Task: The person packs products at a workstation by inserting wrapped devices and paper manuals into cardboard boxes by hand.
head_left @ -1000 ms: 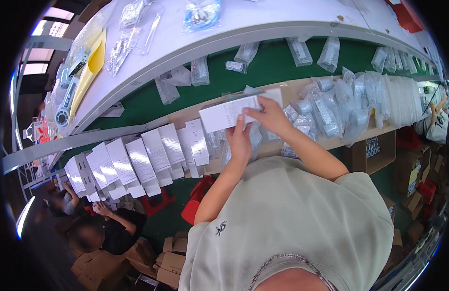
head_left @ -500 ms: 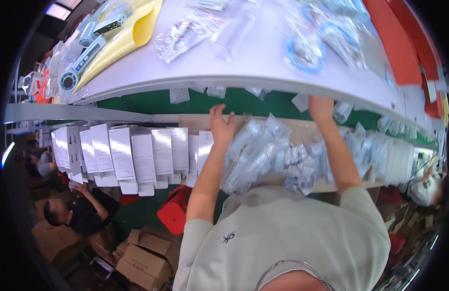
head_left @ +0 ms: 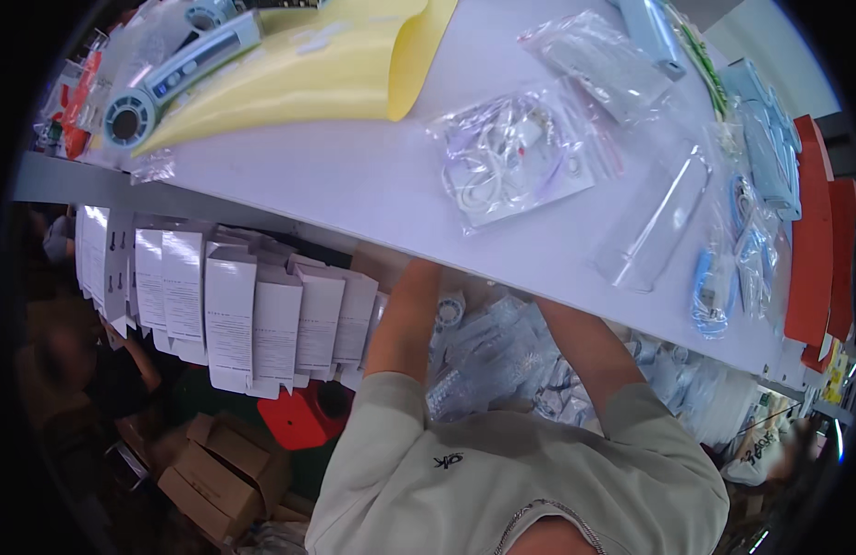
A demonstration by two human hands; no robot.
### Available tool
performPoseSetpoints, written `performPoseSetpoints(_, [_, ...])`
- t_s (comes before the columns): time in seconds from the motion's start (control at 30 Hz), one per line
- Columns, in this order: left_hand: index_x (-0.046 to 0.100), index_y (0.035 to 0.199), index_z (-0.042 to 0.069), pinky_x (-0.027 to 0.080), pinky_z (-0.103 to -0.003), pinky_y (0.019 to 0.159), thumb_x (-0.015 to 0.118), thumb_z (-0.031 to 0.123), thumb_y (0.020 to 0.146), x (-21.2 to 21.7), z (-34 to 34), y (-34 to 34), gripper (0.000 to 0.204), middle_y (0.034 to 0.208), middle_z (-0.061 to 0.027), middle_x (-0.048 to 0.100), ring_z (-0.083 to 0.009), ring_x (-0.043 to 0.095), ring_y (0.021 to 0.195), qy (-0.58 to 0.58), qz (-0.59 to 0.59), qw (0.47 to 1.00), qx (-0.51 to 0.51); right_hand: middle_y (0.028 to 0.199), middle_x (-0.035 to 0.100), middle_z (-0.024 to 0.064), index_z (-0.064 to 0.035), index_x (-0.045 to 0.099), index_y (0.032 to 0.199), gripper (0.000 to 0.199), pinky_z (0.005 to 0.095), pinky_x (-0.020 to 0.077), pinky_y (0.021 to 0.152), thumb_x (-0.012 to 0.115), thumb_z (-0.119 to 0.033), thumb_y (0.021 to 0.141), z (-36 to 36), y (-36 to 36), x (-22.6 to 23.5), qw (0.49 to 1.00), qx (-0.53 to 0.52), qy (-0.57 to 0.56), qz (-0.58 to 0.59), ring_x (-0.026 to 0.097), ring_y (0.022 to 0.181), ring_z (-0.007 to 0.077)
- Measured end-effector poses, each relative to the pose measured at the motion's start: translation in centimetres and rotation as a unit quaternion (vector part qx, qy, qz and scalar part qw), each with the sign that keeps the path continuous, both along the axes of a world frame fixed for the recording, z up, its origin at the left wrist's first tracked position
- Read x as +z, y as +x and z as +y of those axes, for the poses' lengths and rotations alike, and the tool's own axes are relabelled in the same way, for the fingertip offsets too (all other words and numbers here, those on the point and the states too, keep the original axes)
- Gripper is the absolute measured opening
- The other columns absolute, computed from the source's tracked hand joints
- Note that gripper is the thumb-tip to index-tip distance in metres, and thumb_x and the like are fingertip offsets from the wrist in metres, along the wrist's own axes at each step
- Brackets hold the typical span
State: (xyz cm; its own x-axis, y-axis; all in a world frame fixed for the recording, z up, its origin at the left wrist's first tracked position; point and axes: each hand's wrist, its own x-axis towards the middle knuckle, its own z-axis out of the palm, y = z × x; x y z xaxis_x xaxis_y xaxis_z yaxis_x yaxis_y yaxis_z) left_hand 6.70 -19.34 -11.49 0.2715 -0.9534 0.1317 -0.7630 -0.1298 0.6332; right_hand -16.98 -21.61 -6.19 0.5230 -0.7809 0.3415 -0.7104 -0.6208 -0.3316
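Note:
Both my hands are hidden beneath the white upper shelf point(head_left: 372, 185); only the forearms show. My left forearm point(head_left: 405, 319) passes under the shelf's edge between a row of white boxes point(head_left: 278, 324) and a heap of clear plastic-bagged items point(head_left: 493, 351). On the other side of the heap, my right forearm point(head_left: 585, 351) also goes under the edge. A round white-and-grey part point(head_left: 449, 310) lies next to the left forearm. Whatever the fingers touch or hold cannot be seen.
On the shelf lie a yellow sheet point(head_left: 289, 92), a light-blue handheld device point(head_left: 192, 69), a bag of white cables point(head_left: 516, 153) and a clear plastic case point(head_left: 655, 217). Red bins point(head_left: 812, 250) stand at right. A red stool point(head_left: 303, 416) and cardboard box point(head_left: 220, 481) are below left, near another person.
The view has shifted and tilted, with the shelf now covering more of the lower bench. My hands, visible above the bench before, have gone out of sight under the shelf.

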Motion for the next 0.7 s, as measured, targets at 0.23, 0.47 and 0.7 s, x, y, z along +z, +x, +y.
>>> performPoseSetpoints(0.23, [0.059, 0.112, -0.004, 0.045, -0.045, 0.086, 0.051, 0.028, 0.085, 2.5, 5.3, -0.1, 0.042, 0.106, -0.0247, 0.062, -0.0404, 0.058, 0.101, 0.050, 0.172, 0.983, 0.035, 0.099, 0.065, 0.0204, -0.0005, 0.060, 0.110, 0.028, 0.0483, 0.0478, 0.087, 0.051, -0.014, 0.087, 4.6, -4.0, -2.1, 0.997, -0.001, 0.076, -0.033, 0.061, 0.096, 0.0403])
performPoseSetpoints(0.47, [0.051, 0.123, -0.007, 0.042, -0.033, 0.091, 0.053, 0.023, 0.082, 10.1, 18.4, -7.6, 0.051, 0.110, -0.0191, 0.061, -0.0247, 0.056, 0.103, 0.145, 0.524, 0.838, 0.048, 0.081, 0.061, 0.0096, -0.0036, 0.058, 0.104, 0.019, 0.0341, 0.0494, 0.062, 0.045, -0.014, 0.095, 14.0, -10.4, 5.5, 0.625, -0.201, 0.519, -0.547, 0.059, 0.066, 0.0207])
performPoseSetpoints(0.7, [0.040, 0.133, -0.007, 0.040, -0.034, 0.095, 0.055, 0.018, 0.084, 12.4, 23.8, -16.4, 0.057, 0.121, -0.0192, 0.054, -0.0253, 0.053, 0.108, 0.256, 0.467, 0.841, -0.102, 0.069, 0.055, 0.0023, -0.0055, 0.059, 0.106, 0.026, 0.0243, 0.0393, 0.045, 0.045, -0.027, 0.100, 24.4, -16.0, 6.6, 0.565, -0.309, 0.499, -0.580, 0.045, 0.047, 0.0113])
